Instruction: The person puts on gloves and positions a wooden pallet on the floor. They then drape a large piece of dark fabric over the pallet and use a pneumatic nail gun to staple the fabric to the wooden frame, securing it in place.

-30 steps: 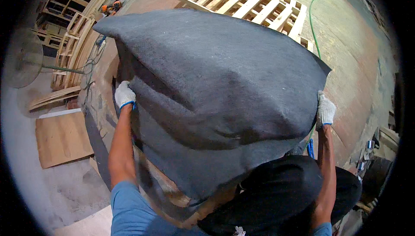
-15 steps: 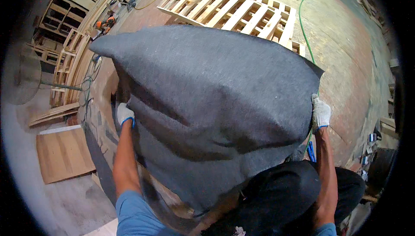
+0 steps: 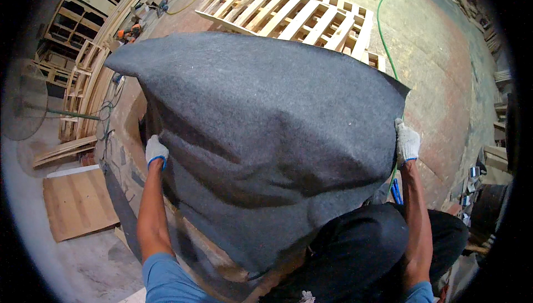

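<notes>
Pallet (image 3: 294, 20) behind grey fabric (image 3: 277, 109), contact unclear.

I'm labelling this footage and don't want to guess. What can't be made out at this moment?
All in the head view:
Under the cloth: whatever lies there, covered by it.
Left grip and right grip: some fingertips, curled away or behind the cloth.
Pallet: part of its near side, behind the cloth.
Left sleeve: cut off by the lower edge.
Clutter near the right rim: too small to identify.
</notes>
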Demonstrator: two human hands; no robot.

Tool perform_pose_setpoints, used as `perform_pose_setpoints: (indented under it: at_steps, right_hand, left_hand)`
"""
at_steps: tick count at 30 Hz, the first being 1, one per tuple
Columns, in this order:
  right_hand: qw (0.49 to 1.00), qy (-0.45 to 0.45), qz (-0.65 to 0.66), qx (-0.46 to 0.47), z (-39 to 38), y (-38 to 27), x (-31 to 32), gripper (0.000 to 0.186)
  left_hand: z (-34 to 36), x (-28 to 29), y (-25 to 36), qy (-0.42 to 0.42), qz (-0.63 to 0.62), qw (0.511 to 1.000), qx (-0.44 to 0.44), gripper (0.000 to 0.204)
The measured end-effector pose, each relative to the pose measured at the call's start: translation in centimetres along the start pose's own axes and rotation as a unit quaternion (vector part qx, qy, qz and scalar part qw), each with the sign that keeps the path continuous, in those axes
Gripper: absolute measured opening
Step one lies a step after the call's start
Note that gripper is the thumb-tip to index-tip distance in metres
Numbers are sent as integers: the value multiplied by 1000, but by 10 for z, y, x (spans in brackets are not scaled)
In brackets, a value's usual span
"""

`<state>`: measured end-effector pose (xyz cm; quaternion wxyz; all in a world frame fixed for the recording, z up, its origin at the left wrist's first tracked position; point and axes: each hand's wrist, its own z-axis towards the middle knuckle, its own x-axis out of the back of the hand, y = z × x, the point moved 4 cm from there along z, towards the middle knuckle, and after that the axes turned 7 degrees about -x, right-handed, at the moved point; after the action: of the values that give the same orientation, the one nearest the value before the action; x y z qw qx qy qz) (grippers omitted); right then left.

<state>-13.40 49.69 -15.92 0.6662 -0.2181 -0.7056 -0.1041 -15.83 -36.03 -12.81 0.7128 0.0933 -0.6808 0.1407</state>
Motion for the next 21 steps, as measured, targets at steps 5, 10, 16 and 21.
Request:
perform_pose_setpoints:
  at_steps: [5, 10, 16, 21]
  right_hand:
    - [994, -6, 98, -38, -4, -17, -2, 59]
    - [983, -18, 160, -87, -4, -3, -6, 67]
    - [998, 6, 61, 14, 8, 42, -8, 49]
    - [985, -68, 159, -25, -13, -50, 3, 53]
  left_hand:
    - [8, -4, -53, 27, -77, 996, 37, 28]
    - [-4, 16, -39, 40, -28, 999, 11, 21]
    - [-41, 5, -43, -53, 32, 998, -17, 42]
    - [-131, 88, -273, 33, 205, 968, -141, 23]
